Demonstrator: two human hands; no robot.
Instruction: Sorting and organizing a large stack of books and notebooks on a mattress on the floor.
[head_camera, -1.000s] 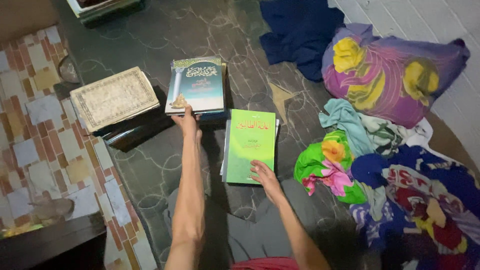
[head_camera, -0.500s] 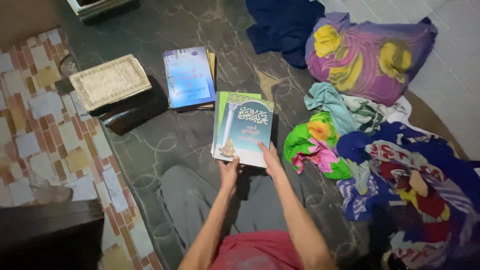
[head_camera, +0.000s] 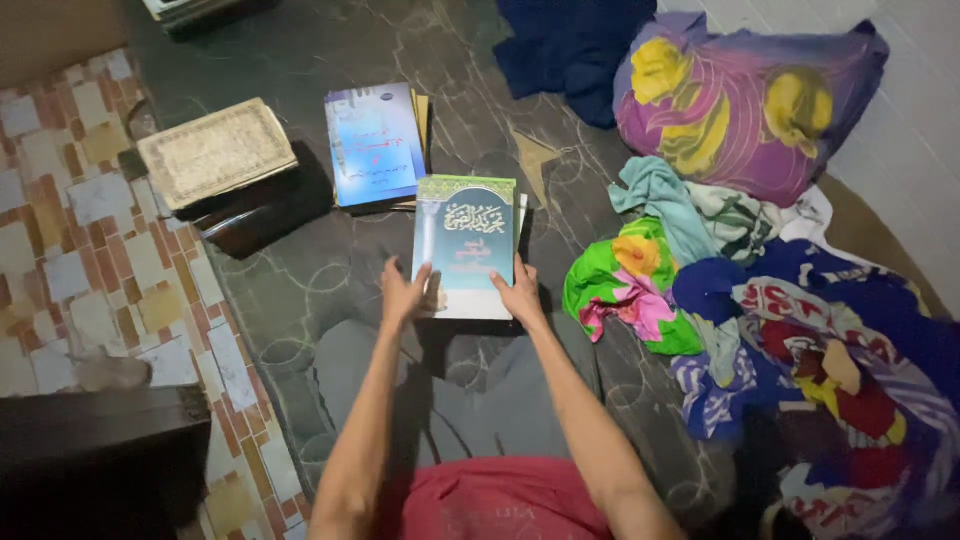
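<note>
While both hands rest on its lower corners, the teal-and-white book (head_camera: 466, 240) lies face up on the dark patterned mat (head_camera: 330, 290), just ahead of the person's knees. It sits on top of another book, of which only a thin edge shows at the right side. The left hand (head_camera: 403, 293) lies flat with fingers spread against the book's lower left edge; the right hand (head_camera: 520, 290) presses its fingers on the lower right corner, neither hand closed around it. Just beyond, a blue book (head_camera: 373, 145) tops a small stack. To the left of that, an old tan book (head_camera: 215, 152) rests on a dark wooden stand (head_camera: 265, 212). To the right lie a heap of bright clothes (head_camera: 760, 300), a purple floral pillow (head_camera: 740, 100) and a dark blue cloth (head_camera: 570, 45).
</note>
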